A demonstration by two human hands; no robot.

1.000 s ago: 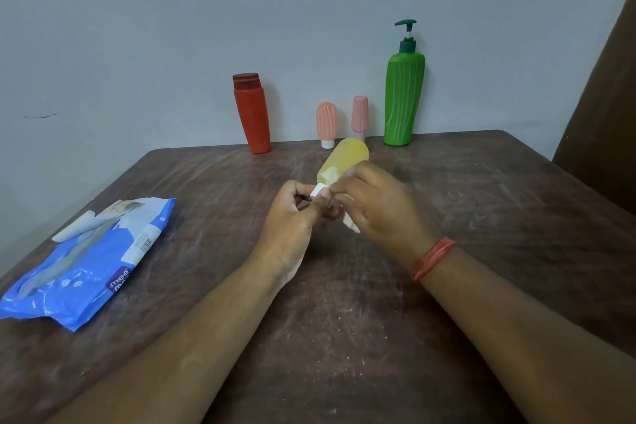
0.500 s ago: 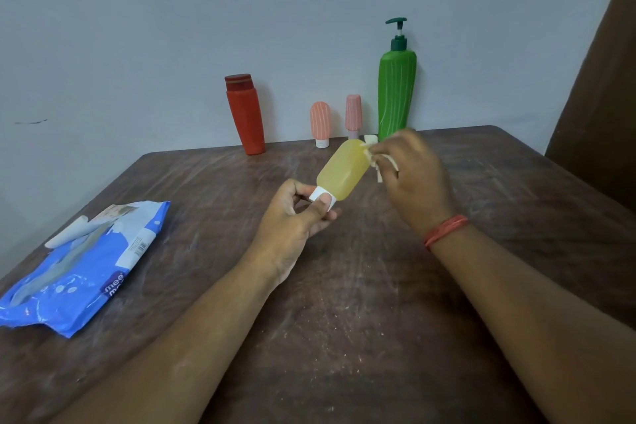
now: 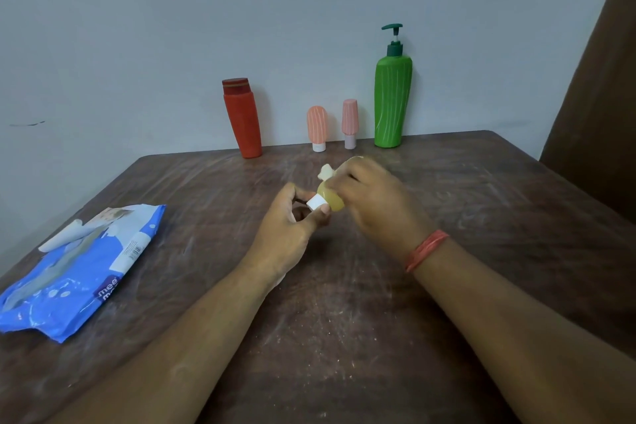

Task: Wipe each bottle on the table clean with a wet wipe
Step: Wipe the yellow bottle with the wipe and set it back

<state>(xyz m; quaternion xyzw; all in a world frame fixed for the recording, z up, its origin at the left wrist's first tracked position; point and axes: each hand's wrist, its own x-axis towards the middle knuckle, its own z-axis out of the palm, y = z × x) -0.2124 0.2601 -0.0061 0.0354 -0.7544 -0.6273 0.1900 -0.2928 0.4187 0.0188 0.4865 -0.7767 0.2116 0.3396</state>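
A small yellow bottle (image 3: 331, 199) with a white cap is held above the middle of the table. My left hand (image 3: 292, 231) pinches its white cap end. My right hand (image 3: 373, 196) wraps round the bottle's body with a white wet wipe (image 3: 325, 171), whose end sticks out past my fingers. Most of the bottle is hidden under my right hand. Along the back edge by the wall stand a red bottle (image 3: 242, 119), a small orange bottle (image 3: 317, 127), a small pink bottle (image 3: 350, 122) and a tall green pump bottle (image 3: 392, 96).
A blue pack of wet wipes (image 3: 79, 268) lies near the left edge of the dark wooden table (image 3: 344, 320). A grey wall runs behind the table. A brown panel (image 3: 599, 86) stands at the far right.
My right hand slid with the wipe from the bottle's far tip back down over its body. The bottle now tilts lower and is mostly covered. My left hand keeps its hold on the cap.
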